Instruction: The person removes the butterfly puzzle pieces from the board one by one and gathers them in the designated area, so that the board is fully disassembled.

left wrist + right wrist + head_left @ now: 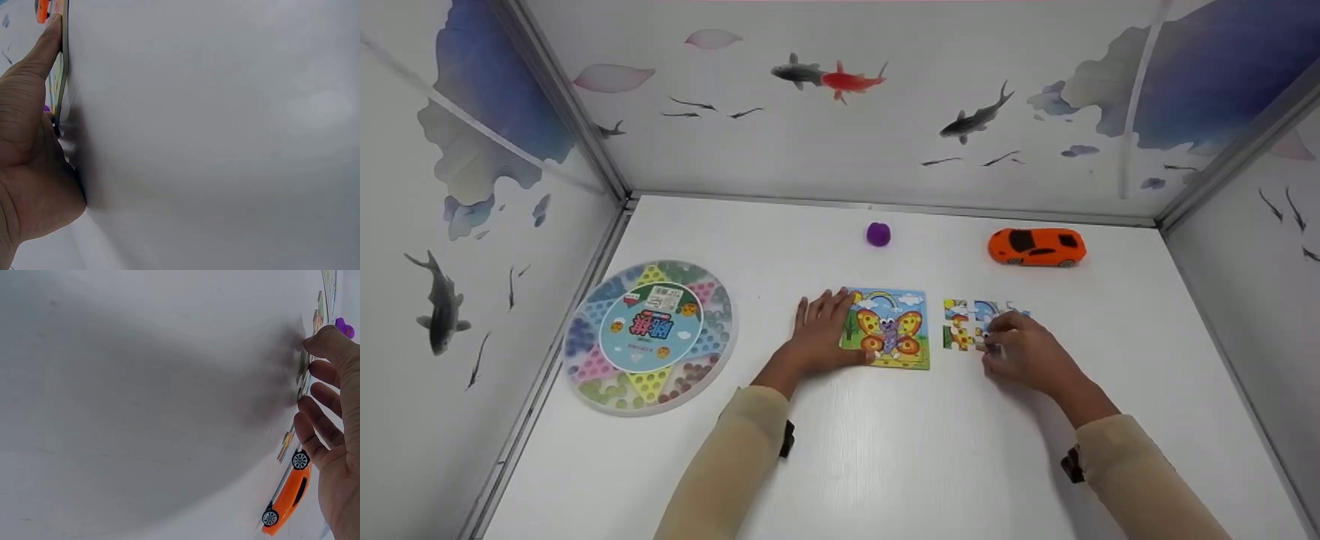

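Note:
My left hand (825, 334) lies spread at the left side of a square butterfly picture puzzle board (892, 300). Its thumb (48, 48) rests on the board's near edge, and the other fingers reach along the left side up to the far corner. To the right of the board, loose jigsaw pieces (957, 322) lie in upright strips. Over the middle and right strips, my right hand (1024, 352) has its fingers curled down and pinches a puzzle piece (304, 363) close to the table. That hand covers part of the strips.
A round Chinese checkers set (651, 337) with coloured marbles lies at the left. Farther back are a small round purple object (878, 234) and an orange toy car (1037, 247). Panels (870, 150) printed with fish wall in the white table (870, 465).

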{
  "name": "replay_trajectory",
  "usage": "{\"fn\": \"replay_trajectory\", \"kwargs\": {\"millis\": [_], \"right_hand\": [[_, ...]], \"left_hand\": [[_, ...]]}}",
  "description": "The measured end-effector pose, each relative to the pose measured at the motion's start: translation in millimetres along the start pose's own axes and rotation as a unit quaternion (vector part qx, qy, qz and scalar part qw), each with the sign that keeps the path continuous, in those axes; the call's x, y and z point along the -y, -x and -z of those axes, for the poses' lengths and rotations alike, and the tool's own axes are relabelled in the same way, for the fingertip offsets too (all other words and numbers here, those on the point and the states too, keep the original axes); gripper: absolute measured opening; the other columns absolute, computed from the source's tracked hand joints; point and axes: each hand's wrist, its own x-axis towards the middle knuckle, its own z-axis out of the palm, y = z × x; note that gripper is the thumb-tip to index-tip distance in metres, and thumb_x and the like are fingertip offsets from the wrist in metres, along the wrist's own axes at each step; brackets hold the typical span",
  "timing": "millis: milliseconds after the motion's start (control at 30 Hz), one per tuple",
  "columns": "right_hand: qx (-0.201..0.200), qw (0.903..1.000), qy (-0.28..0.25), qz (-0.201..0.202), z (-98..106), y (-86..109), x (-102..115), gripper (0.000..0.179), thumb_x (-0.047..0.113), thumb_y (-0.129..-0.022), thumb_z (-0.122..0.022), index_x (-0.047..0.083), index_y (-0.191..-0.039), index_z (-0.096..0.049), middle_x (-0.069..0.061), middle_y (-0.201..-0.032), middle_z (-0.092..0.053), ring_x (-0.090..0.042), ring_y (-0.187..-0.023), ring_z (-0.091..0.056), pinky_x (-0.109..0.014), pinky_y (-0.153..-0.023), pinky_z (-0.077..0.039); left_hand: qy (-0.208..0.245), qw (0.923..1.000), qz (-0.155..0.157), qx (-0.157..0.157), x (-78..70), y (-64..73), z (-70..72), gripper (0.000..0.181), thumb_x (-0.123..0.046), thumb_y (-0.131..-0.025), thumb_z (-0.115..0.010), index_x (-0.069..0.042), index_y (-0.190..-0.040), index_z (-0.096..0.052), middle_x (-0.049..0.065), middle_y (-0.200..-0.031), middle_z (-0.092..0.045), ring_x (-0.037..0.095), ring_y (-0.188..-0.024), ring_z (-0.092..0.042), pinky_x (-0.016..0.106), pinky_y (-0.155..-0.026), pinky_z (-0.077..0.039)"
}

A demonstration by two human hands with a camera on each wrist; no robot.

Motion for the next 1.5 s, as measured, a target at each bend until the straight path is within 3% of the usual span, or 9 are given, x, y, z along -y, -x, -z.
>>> {"fn": "replay_trajectory", "kwargs": {"millis": [500,733,1100,1500], "right_hand": [[0.001,0.9995,0.029,0.014,3.2,-1.0,1.8,0.022,0.025,-0.094,-0.087,0.011,-0.111,-0.089,-0.005,-0.116,-0.08,-0.028,-0.111,-0.071,-0.056,-0.106,-0.062],[-0.012,0.997,0.065,0.04,4.8,-2.3,6.3,0.017,0.022,-0.092,-0.088,0.011,-0.106,-0.09,-0.003,-0.107,-0.082,-0.025,-0.104,-0.072,-0.051,-0.099,-0.065],[0.021,0.997,0.069,0.025,9.2,-5.6,10.7,0.024,0.023,-0.093,-0.089,0.01,-0.113,-0.089,-0.007,-0.111,-0.083,-0.028,-0.108,-0.073,-0.053,-0.102,-0.064],[0.007,0.9954,0.083,0.048,7.0,-7.5,12.6,0.02,0.019,-0.091,-0.089,0.007,-0.107,-0.09,-0.006,-0.104,-0.083,-0.027,-0.103,-0.071,-0.051,-0.097,-0.065]], "left_hand": [[0.007,1.0,0.0,0.002,0.6,-3.0,-2.4,0.119,-0.071,-0.094,-0.073,-0.018,-0.18,-0.01,0.005,-0.189,-0.007,0.034,-0.176,0.001,0.062,-0.138,0.014],[0.006,1.0,-0.003,-0.002,0.6,-2.6,-3.0,0.117,-0.069,-0.095,-0.072,-0.015,-0.18,-0.012,0.008,-0.188,-0.009,0.036,-0.175,-0.001,0.064,-0.139,0.011],[0.023,0.9997,0.001,-0.003,7.5,-6.9,-8.2,0.122,-0.073,-0.092,-0.073,-0.018,-0.18,-0.009,0.003,-0.189,-0.007,0.033,-0.176,0.002,0.061,-0.138,0.015],[0.014,0.9999,-0.002,-0.002,0.0,-0.4,-0.7,0.118,-0.07,-0.095,-0.072,-0.015,-0.18,-0.011,0.005,-0.189,-0.009,0.034,-0.176,0.0,0.062,-0.139,0.012]]}}
